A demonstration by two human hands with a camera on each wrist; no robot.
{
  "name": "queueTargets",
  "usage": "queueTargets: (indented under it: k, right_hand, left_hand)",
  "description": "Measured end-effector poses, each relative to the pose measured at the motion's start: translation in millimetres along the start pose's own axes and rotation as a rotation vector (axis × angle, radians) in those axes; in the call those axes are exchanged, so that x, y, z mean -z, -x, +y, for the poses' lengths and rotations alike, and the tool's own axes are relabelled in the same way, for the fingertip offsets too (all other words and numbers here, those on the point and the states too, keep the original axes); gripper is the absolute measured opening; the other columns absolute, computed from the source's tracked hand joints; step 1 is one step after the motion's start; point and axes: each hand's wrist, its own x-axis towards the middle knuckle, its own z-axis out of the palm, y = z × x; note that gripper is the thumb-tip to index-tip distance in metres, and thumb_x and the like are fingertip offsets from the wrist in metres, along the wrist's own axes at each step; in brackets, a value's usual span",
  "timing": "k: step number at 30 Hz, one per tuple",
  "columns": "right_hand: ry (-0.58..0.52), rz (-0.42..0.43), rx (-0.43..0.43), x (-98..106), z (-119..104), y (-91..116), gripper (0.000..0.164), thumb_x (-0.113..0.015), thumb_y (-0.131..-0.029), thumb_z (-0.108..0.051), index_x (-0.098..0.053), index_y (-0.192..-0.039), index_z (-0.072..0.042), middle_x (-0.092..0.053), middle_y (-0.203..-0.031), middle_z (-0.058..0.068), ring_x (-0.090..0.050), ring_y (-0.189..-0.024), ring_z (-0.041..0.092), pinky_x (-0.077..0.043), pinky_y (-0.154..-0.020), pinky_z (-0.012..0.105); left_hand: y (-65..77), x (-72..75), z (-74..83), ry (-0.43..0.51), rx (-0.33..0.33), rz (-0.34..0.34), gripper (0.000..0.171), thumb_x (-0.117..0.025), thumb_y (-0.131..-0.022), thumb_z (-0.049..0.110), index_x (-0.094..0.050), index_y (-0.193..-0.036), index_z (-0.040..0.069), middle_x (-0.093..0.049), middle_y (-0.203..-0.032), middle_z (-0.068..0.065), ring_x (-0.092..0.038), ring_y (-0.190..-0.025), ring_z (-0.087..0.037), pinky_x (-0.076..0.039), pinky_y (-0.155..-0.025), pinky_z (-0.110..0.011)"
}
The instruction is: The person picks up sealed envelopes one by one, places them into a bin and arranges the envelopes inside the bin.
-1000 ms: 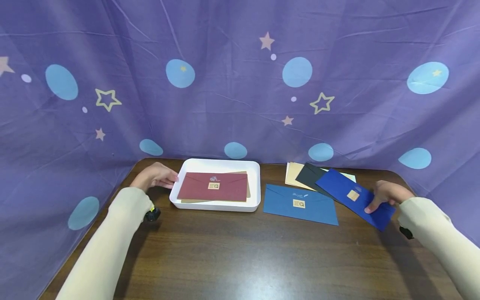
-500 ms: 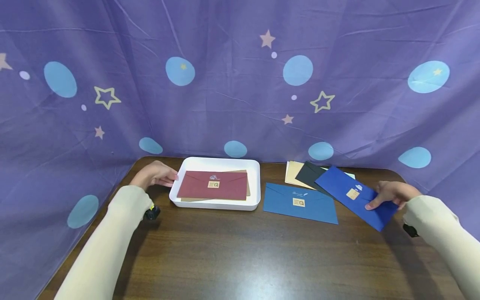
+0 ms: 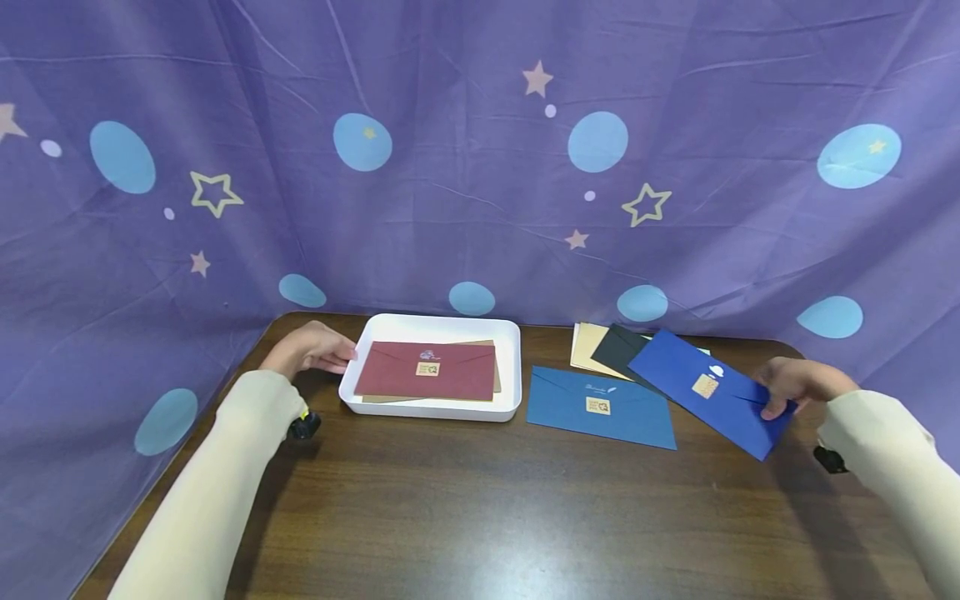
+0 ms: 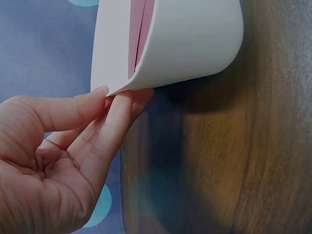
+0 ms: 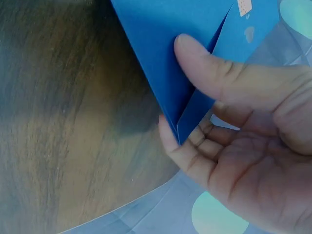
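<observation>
My left hand (image 3: 318,348) pinches the left rim of a white tray (image 3: 431,410); in the left wrist view the thumb lies on the wall's edge with fingers beneath. Inside the tray lies a maroon envelope (image 3: 390,371) over a tan one. At the right, my right hand (image 3: 798,385) pinches the near right end of a royal blue envelope (image 3: 738,415), thumb on top and fingers underneath, as the right wrist view shows. Its far end overlaps a black envelope (image 3: 621,350). A medium blue envelope (image 3: 558,404) lies flat between tray and right hand.
Cream envelopes (image 3: 588,342) stick out from under the black one at the back. A purple curtain (image 3: 480,200) with stars and dots hangs right behind the brown wooden table (image 3: 450,500).
My right hand has slid right and outward along the royal blue envelope to its end corner, the thumb now nearer the edge. The left hand and tray stay in place.
</observation>
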Motion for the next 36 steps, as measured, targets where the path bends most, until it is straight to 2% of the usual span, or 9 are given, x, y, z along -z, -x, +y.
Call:
queueTargets:
  k: [4,9,14,16,20,23,25,27,36]
  right_hand:
    - [-0.018,-0.018,0.018,2,4,2,0.047,-0.077,-0.083,0.0,-0.053,-0.115,0.023,-0.066,-0.1,0.018,-0.062,-0.087,0.019,-0.061,-0.074,0.034]
    - [-0.118,-0.085,0.038,4,11,1,0.025,-0.076,-0.088,-0.007,-0.065,-0.106,0.006,-0.066,-0.085,-0.002,-0.054,-0.075,0.008,-0.051,-0.064,0.021]
    - [-0.312,-0.147,0.068,7,24,-1,0.011,-0.071,-0.095,-0.013,-0.07,-0.105,-0.008,-0.072,-0.086,-0.005,-0.059,-0.074,0.006,-0.053,-0.066,0.019]
    - [-0.398,-0.18,0.094,8,30,-2,0.016,-0.067,-0.098,-0.014,-0.072,-0.112,-0.009,-0.076,-0.093,-0.003,-0.066,-0.082,0.007,-0.059,-0.073,0.022]
    - [-0.558,-0.21,0.141,8,38,-3,0.041,-0.063,-0.101,-0.015,-0.057,-0.136,0.005,-0.076,-0.104,-0.005,-0.07,-0.095,0.006,-0.062,-0.085,0.025]
    - [-0.708,-0.245,0.163,6,42,-5,0.033,-0.058,-0.104,-0.014,-0.06,-0.134,-0.002,-0.075,-0.108,-0.007,-0.07,-0.102,0.008,-0.062,-0.094,0.028]
    - [-0.804,-0.292,0.185,5,45,-6,0.023,-0.052,-0.107,-0.013,-0.066,-0.125,-0.016,-0.075,-0.11,-0.006,-0.07,-0.104,0.009,-0.061,-0.096,0.029]
    - [-0.872,-0.342,0.208,4,46,-8,0.028,-0.046,-0.109,-0.013,-0.069,-0.11,-0.029,-0.074,-0.112,-0.004,-0.07,-0.106,0.011,-0.061,-0.099,0.031]
    - [-0.988,-0.475,0.291,-1,40,-13,0.03,-0.04,-0.108,-0.001,-0.058,-0.122,-0.021,-0.07,-0.122,0.003,-0.069,-0.112,0.019,-0.058,-0.105,0.038]
  left_hand:
    - [0.5,0.0,0.2,0.002,0.002,0.003,0.044,-0.06,-0.095,-0.004,-0.05,-0.133,-0.023,-0.069,-0.073,0.002,-0.067,-0.067,-0.005,-0.065,-0.07,-0.021]
    - [-0.3,-0.5,0.1,0.005,0.0,-0.001,0.044,-0.06,-0.095,-0.004,-0.049,-0.133,-0.023,-0.068,-0.073,0.002,-0.067,-0.066,-0.005,-0.065,-0.07,-0.021]
    - [-0.2,-0.1,-0.3,0.005,0.002,0.0,0.045,-0.06,-0.095,-0.004,-0.048,-0.134,-0.023,-0.068,-0.073,0.003,-0.067,-0.066,-0.005,-0.065,-0.07,-0.021]
    - [-0.6,0.0,-0.8,0.005,0.005,0.0,0.045,-0.06,-0.095,-0.004,-0.048,-0.135,-0.023,-0.068,-0.072,0.003,-0.067,-0.066,-0.005,-0.065,-0.07,-0.021]
    - [-1.5,0.0,-1.2,0.005,0.001,-0.003,0.046,-0.06,-0.096,-0.003,-0.047,-0.135,-0.023,-0.068,-0.072,0.003,-0.067,-0.067,-0.005,-0.065,-0.071,-0.021]
    - [-1.3,0.5,-1.2,0.004,-0.003,-0.004,0.046,-0.06,-0.096,-0.002,-0.047,-0.135,-0.023,-0.068,-0.073,0.003,-0.067,-0.068,-0.005,-0.065,-0.071,-0.022]
    - [-1.0,0.8,-1.4,0.006,-0.002,-0.002,0.046,-0.06,-0.096,-0.002,-0.048,-0.135,-0.023,-0.069,-0.073,0.003,-0.067,-0.068,-0.006,-0.065,-0.072,-0.022]
    - [-0.7,1.5,-1.9,0.01,-0.004,-0.006,0.045,-0.059,-0.096,-0.002,-0.048,-0.135,-0.023,-0.069,-0.073,0.003,-0.068,-0.068,-0.006,-0.065,-0.072,-0.022]
    - [-1.5,0.2,-1.4,0.002,0.005,0.005,0.045,-0.059,-0.096,-0.003,-0.048,-0.135,-0.022,-0.069,-0.073,0.003,-0.068,-0.068,-0.006,-0.065,-0.072,-0.022]
